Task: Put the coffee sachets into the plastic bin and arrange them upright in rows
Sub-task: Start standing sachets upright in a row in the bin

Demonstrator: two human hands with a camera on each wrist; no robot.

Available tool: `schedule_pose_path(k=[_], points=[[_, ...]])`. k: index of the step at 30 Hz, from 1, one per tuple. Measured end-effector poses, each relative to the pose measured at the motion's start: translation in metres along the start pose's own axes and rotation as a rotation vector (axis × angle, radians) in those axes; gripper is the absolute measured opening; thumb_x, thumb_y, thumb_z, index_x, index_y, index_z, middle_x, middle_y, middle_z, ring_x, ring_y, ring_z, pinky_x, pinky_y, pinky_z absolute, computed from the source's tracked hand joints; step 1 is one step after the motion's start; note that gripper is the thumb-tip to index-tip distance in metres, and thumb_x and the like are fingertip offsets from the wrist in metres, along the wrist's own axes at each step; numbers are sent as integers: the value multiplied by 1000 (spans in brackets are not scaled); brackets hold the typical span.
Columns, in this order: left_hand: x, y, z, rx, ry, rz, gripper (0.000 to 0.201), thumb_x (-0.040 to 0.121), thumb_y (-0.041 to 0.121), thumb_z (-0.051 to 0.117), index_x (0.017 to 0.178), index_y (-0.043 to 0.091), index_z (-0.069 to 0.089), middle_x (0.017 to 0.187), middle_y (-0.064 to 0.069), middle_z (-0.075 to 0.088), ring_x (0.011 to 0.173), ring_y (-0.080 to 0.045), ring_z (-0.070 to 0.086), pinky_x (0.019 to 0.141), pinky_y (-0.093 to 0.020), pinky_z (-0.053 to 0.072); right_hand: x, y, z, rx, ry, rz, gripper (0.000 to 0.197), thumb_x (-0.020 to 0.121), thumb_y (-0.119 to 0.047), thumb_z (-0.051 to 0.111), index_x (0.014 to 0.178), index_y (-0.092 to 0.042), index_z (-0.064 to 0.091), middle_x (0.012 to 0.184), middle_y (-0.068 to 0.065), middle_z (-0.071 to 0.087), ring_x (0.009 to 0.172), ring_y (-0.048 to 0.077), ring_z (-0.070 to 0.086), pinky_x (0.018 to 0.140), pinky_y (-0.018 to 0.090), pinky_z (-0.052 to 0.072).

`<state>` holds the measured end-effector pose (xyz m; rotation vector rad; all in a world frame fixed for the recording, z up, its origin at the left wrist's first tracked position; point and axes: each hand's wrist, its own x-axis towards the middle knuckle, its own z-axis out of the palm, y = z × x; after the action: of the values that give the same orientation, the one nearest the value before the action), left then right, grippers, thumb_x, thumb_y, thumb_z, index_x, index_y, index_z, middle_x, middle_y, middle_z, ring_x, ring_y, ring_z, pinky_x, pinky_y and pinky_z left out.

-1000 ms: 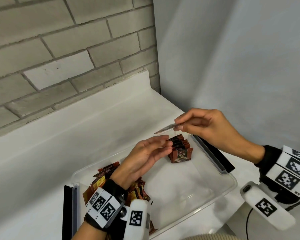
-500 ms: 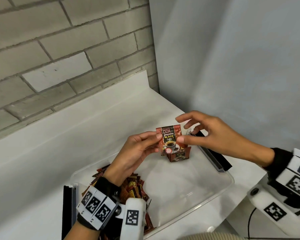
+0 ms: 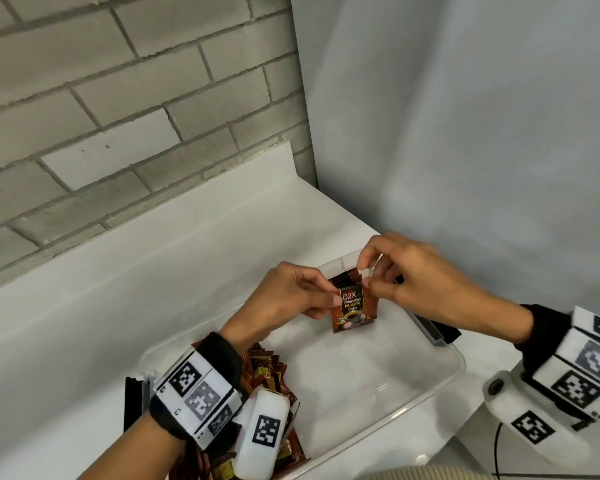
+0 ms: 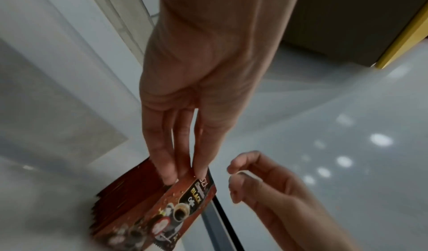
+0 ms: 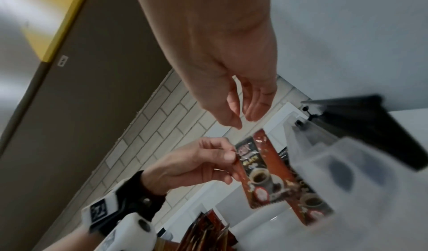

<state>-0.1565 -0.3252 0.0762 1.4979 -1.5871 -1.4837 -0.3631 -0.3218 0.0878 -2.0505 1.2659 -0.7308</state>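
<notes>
A brown "Black Coffee" sachet [image 3: 352, 311] stands upright in the clear plastic bin [image 3: 461, 368], in front of a short row of upright sachets [image 3: 345, 279] at the bin's far end. My left hand [image 3: 333, 301] pinches the sachet's top left edge; the right wrist view shows this hand [image 5: 229, 156] on the sachet [image 5: 254, 178]. My right hand [image 3: 364, 277] hovers at the sachet's top right corner. In the right wrist view this hand [image 5: 243, 121] has loosely curled fingers that hold nothing, just above the sachet. A loose pile of sachets [image 3: 267, 372] lies at the bin's near left.
The bin sits on a white counter [image 3: 153, 289] in a corner between a brick wall [image 3: 118, 116] and a grey wall [image 3: 465, 133]. Black latch handles [image 3: 437, 332] hang at the bin's two ends. The bin's middle floor [image 3: 361, 382] is bare.
The sachet went from flat in my right hand to upright between both hands, then down against the row. My right hand has let go; my left still pinches it.
</notes>
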Motion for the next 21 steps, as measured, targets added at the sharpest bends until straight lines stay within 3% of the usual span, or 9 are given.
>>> schedule_pose_path(k=[2, 4, 6, 8, 11, 15, 17, 19, 21], points=[[3, -5, 5, -8, -15, -40, 12, 76, 4, 78, 85, 0, 73, 81, -16, 73, 72, -19, 68, 69, -24, 57, -5, -3, 7, -32, -85, -20, 15, 83, -4, 61, 89, -17, 61, 81, -9, 62, 68, 5, 59, 63, 16, 48], [7, -10, 11, -6, -2, -62, 12, 74, 0, 78, 84, -1, 72, 85, -21, 72, 76, -24, 69, 73, -27, 59, -12, -2, 18, -149, -274, -6, 11, 86, -9, 58, 95, -14, 61, 84, -2, 65, 72, 10, 61, 69, 23, 51], [10, -13, 16, 4, 11, -79, 13, 74, -3, 77, 85, -4, 70, 88, -24, 72, 79, -27, 70, 76, -30, 59, -16, -2, 30, -312, -462, 65, 16, 92, -14, 50, 106, -12, 57, 96, 4, 61, 82, 21, 60, 74, 32, 51], [13, -15, 19, 22, 6, -109, 18, 74, -3, 77, 89, -8, 69, 90, -24, 71, 78, -25, 70, 77, -29, 59, -15, -4, 39, -427, -567, 171, 24, 98, -19, 43, 119, -11, 51, 113, 8, 55, 88, 24, 56, 77, 35, 51], [15, -12, 18, 119, -24, -162, 22, 75, 7, 80, 92, -4, 70, 88, -16, 73, 77, -23, 72, 80, -29, 58, -8, -5, 50, -482, -578, 209, 29, 100, -16, 40, 125, -8, 50, 121, 10, 55, 95, 25, 58, 70, 27, 43], [11, 3, 10, 419, 14, -127, 18, 84, 25, 73, 89, 8, 71, 84, -8, 73, 66, -19, 72, 77, -34, 59, -3, -3, 59, -496, -559, 266, 33, 100, -10, 40, 133, -7, 39, 130, 13, 45, 111, 27, 54, 78, 26, 40], [7, 11, 12, 538, 22, -43, 15, 91, 23, 61, 104, 16, 64, 87, -4, 70, 60, -18, 71, 71, -37, 60, -4, -3, 61, -483, -546, 279, 35, 99, -9, 41, 133, -7, 37, 129, 13, 43, 107, 26, 55, 76, 27, 40], [6, 16, 15, 666, -41, 29, 37, 95, 18, 48, 128, 34, 50, 97, -2, 66, 56, -19, 69, 66, -34, 59, -6, -2, 62, -472, -543, 288, 35, 98, -7, 41, 133, -7, 36, 128, 13, 42, 104, 26, 55, 73, 26, 38], [7, 18, 18, 821, -140, -3, 58, 96, 16, 41, 142, 49, 30, 105, -2, 61, 57, -21, 69, 68, -33, 59, -8, -2, 63, -478, -540, 285, 36, 98, -7, 42, 133, -6, 35, 130, 13, 40, 103, 26, 54, 74, 25, 36]])
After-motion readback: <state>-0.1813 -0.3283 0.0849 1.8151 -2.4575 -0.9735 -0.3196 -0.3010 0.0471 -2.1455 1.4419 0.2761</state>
